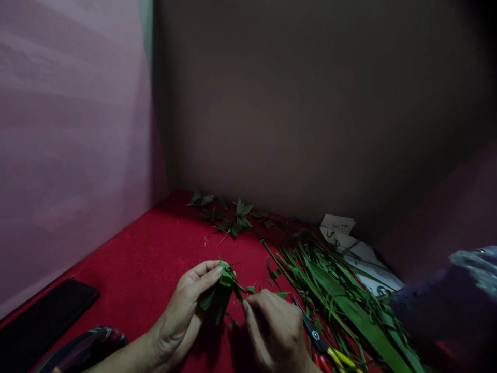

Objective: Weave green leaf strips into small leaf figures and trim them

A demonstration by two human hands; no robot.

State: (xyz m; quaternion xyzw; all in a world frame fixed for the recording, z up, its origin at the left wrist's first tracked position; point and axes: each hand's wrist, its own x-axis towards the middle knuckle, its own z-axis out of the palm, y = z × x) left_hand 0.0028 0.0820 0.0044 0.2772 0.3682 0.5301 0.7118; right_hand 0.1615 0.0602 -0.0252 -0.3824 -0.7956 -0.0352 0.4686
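The red desk (143,269) carries everything, its left edge running along a pale pink wall and its far edge against a dark one. A heap of long leaves (345,295) spreads over its right side; a black oblong (50,318) lies flat by the left edge, and white papers (370,258) sit beyond the heap towards the far right. The left hand (190,298) pinches a folded leaf bundle (227,277) between thumb and fingers, near the middle of the desk. The right hand (277,324) has thumb and forefinger pressed on a thin strand (240,288) that runs from the bundle. Lobed leaves (238,220) lie along the far edge, and yellow-handled scissors (316,335) lie just beside the right hand. A slack left thumb could let the folds spring open; too hard a tug on the strand could split it or drag the bundle loose. If the right hand swings outward, its knuckles could meet the scissor blades or snag the heap. The roomier side is leftward, where red surface runs from the left hand to the left edge; the near edge is out of sight.
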